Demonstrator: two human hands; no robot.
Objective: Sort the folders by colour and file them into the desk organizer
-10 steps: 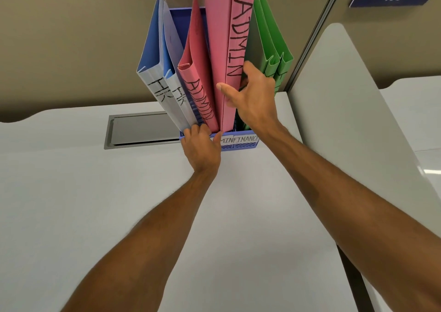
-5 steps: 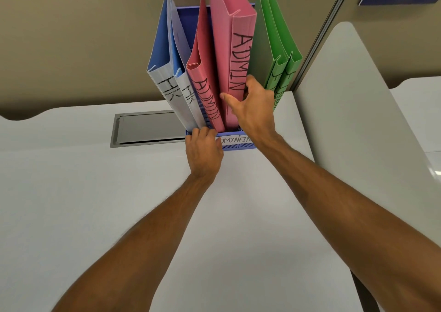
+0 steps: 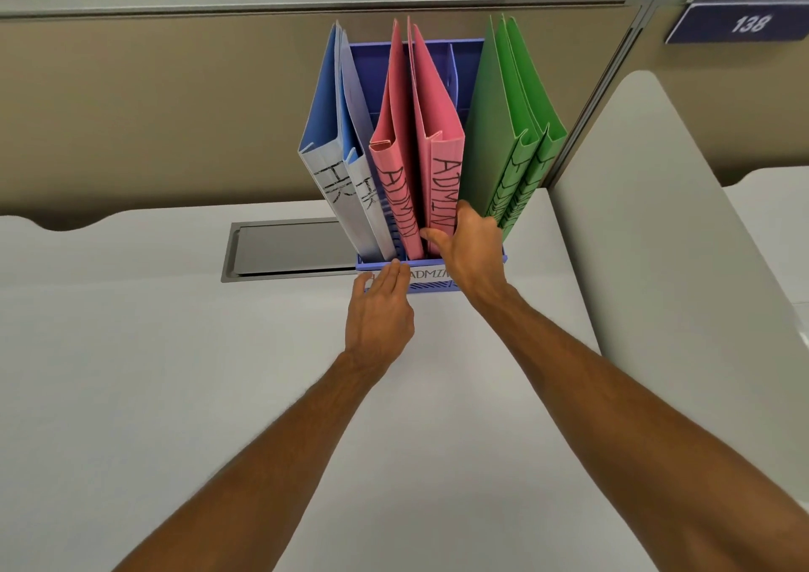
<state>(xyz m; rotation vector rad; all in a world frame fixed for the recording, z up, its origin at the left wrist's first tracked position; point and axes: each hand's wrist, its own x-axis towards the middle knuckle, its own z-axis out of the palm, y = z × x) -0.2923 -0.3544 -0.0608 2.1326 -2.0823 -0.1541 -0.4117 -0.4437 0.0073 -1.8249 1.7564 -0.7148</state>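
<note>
The sorting looks all but finished: the blue slotted plastic desk organizer (image 3: 372, 76) stands at the back of the white bench (image 3: 219, 374) with three colour groups filed upright in it. Two blue card folders marked HR (image 3: 332, 142) are on the left, two pink card folders marked ADMIN (image 3: 396, 142) in the middle and two green card folders (image 3: 499, 124) on the right. No loose folder lies on the bench in view, so what is left seems to be only letting go and perhaps squaring the spines. The right hand (image 3: 470, 247) has its grip low on the right-hand pink folder (image 3: 437, 103). Its thumb lies across the spine and its fingers are tucked out of sight between pink and green. The left hand (image 3: 378, 313) holds nothing; its grip is loose, with straight fingers resting against the organizer's front wall, over the label strip. A second ago that right-hand pink folder rode high above its neighbours, its top out of view. Half a second ago it was lower, and now it sits down in its slot with its top about level with the other pink one. The left hand, which had its fingers hooked on the front rim, has flattened and slid a little toward the person.
</note>
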